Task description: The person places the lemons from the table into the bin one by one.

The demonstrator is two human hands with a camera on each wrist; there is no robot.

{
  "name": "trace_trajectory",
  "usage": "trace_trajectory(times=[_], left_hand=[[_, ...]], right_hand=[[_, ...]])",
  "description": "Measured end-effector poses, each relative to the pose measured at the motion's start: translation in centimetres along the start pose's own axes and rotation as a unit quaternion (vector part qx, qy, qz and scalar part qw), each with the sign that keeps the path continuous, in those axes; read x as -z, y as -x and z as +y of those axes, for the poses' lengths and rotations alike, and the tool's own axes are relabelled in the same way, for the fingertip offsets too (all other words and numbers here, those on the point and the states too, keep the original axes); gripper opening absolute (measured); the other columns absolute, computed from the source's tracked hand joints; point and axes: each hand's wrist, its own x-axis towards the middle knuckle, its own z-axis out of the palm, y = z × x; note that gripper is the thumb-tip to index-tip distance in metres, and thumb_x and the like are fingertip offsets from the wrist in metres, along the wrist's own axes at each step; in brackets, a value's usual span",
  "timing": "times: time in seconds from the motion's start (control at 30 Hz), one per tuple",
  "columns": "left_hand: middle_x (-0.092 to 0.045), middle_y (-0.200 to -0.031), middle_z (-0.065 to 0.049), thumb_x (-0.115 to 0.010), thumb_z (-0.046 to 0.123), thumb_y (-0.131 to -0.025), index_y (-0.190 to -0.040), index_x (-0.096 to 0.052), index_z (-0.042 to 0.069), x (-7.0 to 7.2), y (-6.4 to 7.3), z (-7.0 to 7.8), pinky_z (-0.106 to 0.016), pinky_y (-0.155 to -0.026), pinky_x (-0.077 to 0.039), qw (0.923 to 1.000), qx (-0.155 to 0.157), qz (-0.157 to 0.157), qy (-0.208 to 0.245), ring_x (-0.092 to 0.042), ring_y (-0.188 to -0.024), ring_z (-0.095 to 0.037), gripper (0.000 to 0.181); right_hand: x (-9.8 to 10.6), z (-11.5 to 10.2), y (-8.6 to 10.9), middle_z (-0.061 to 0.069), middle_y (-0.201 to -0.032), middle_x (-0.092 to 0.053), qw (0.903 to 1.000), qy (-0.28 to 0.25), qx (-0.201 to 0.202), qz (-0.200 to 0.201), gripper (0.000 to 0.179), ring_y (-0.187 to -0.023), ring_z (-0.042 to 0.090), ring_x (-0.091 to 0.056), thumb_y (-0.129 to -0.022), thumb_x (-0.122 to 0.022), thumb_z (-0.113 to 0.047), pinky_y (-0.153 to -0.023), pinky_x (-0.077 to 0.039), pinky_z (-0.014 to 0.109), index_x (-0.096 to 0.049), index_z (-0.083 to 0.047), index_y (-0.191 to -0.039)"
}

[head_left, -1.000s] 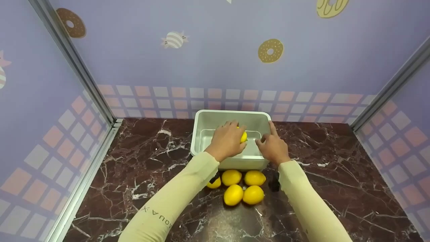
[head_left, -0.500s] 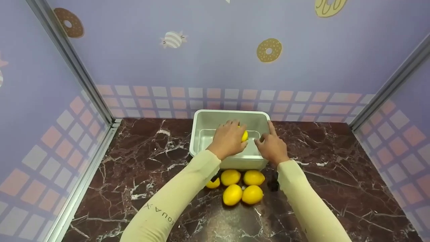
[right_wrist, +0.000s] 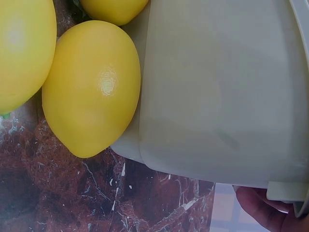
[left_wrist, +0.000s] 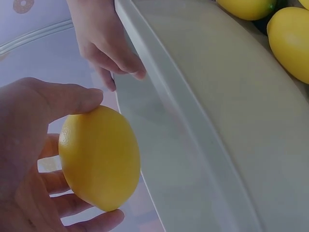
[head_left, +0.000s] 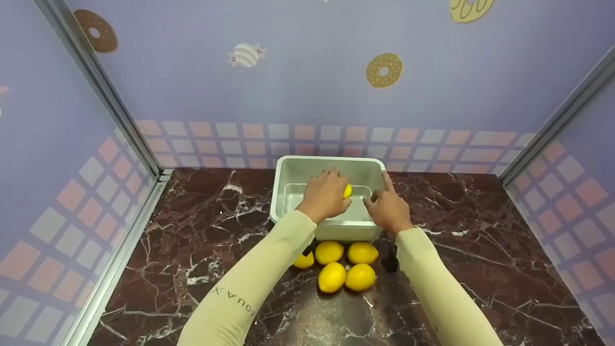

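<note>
A pale rectangular bin stands against the back wall. Over its inside, my left hand holds a yellow lemon between thumb and fingers, mostly hidden by the hand in the head view. The left wrist view shows the thumb on one side of the fruit and the fingers curled behind it. At the bin's right side, my right hand grips the rim, its index finger laid along the edge. Fingertips show below the rim in the right wrist view.
Several lemons lie on the dark marbled table, close in front of the bin. My left forearm partly covers the leftmost lemon. Patterned purple walls enclose the table at the back and both sides.
The left hand has shifted slightly over the bin, and a little less of its lemon shows from above. The right hand stays on the rim; the lemons on the table have not moved.
</note>
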Motion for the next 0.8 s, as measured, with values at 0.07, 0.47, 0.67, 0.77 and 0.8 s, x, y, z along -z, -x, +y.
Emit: trace_trajectory(times=[0.07, 0.47, 0.67, 0.77, 0.8], left_hand=[[-0.060, -0.114, -0.006, -0.063, 0.043, -0.088, -0.113, -0.063, 0.019, -0.12, -0.14, -0.13, -0.046, -0.086, -0.052, 1.0000, 0.004, -0.002, 0.003, -0.059, -0.105, -0.025, 0.034], [-0.060, -0.115, -0.007, -0.063, 0.043, -0.088, -0.113, -0.063, 0.018, -0.29, -0.53, -0.28, -0.046, -0.087, -0.053, 0.9999, 0.013, -0.007, -0.003, -0.060, -0.105, -0.025, 0.035], [-0.060, -0.116, -0.007, -0.063, 0.043, -0.088, -0.113, -0.063, 0.018, -0.36, -0.75, -0.18, -0.046, -0.087, -0.053, 0.9999, 0.012, -0.010, -0.005, -0.059, -0.106, -0.026, 0.036], [-0.060, -0.116, -0.007, -0.064, 0.042, -0.088, -0.114, -0.062, 0.018, -0.43, -0.88, -0.17, -0.046, -0.088, -0.053, 0.9998, 0.012, -0.012, -0.003, -0.059, -0.107, -0.026, 0.036], [-0.059, -0.116, -0.007, -0.065, 0.042, -0.087, -0.114, -0.062, 0.018, -0.45, -0.93, -0.16, -0.046, -0.088, -0.052, 0.9998, 0.012, -0.012, -0.002, -0.059, -0.107, -0.026, 0.036]], right_hand=[[-0.04, -0.01, -0.01, 0.004, -0.163, -0.015, 1.0000, -0.002, -0.003, -0.002, 0.037, -0.079, 0.034, -0.064, -0.094, -0.056, -0.039, -0.073, -0.050, 0.049, -0.071, -0.005, -0.095], [-0.04, 0.07, -0.16, 0.003, -0.163, -0.015, 1.0000, 0.002, 0.000, 0.003, 0.035, -0.078, 0.036, -0.064, -0.093, -0.057, -0.040, -0.072, -0.050, 0.050, -0.071, -0.007, -0.093], [-0.11, 0.06, -0.09, 0.003, -0.163, -0.016, 1.0000, 0.001, 0.000, 0.005, 0.035, -0.079, 0.037, -0.064, -0.092, -0.058, -0.040, -0.073, -0.050, 0.051, -0.070, -0.007, -0.092], [-0.12, 0.06, -0.09, 0.002, -0.163, -0.015, 1.0000, -0.001, -0.001, 0.004, 0.035, -0.080, 0.037, -0.064, -0.093, -0.057, -0.040, -0.074, -0.050, 0.050, -0.070, -0.007, -0.092], [-0.10, 0.06, -0.09, 0.002, -0.163, -0.016, 1.0000, -0.001, -0.001, 0.004, 0.035, -0.080, 0.036, -0.064, -0.092, -0.057, -0.040, -0.074, -0.050, 0.050, -0.070, -0.007, -0.092]])
